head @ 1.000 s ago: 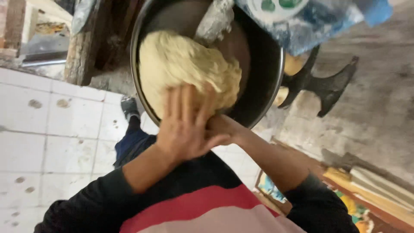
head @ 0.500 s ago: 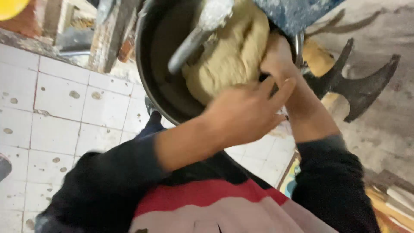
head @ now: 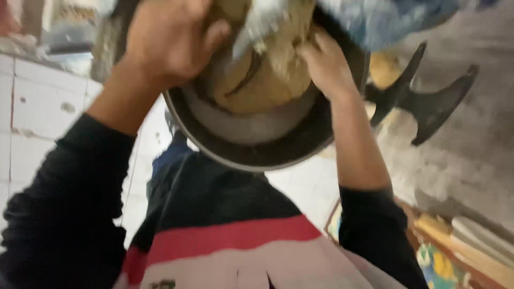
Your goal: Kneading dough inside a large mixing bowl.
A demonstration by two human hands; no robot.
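Observation:
A big lump of pale tan dough (head: pixel 267 80) sits in a dark round metal bowl (head: pixel 257 152) right in front of me. A grey metal mixing hook (head: pixel 257 27) reaches down into the dough from above. My left hand (head: pixel 171 37) is curled over the dough's left side at the bowl's rim, back of the hand towards me. My right hand (head: pixel 326 64) grips the dough's right side with its fingers dug in. Both arms wear black sleeves. The picture is blurred by motion.
Below the bowl is my red, black and pale striped top (head: pixel 230 241). White floor tiles (head: pixel 37 107) lie at the left. A black forked metal foot (head: pixel 428 101) stands on the grey concrete floor at the right. Wooden boards (head: pixel 471 241) lie at the lower right.
My hands were stacked together on the dough's right side; now they are apart, left hand on the dough's left side, right hand on its right. The view has drawn closer to the bowl.

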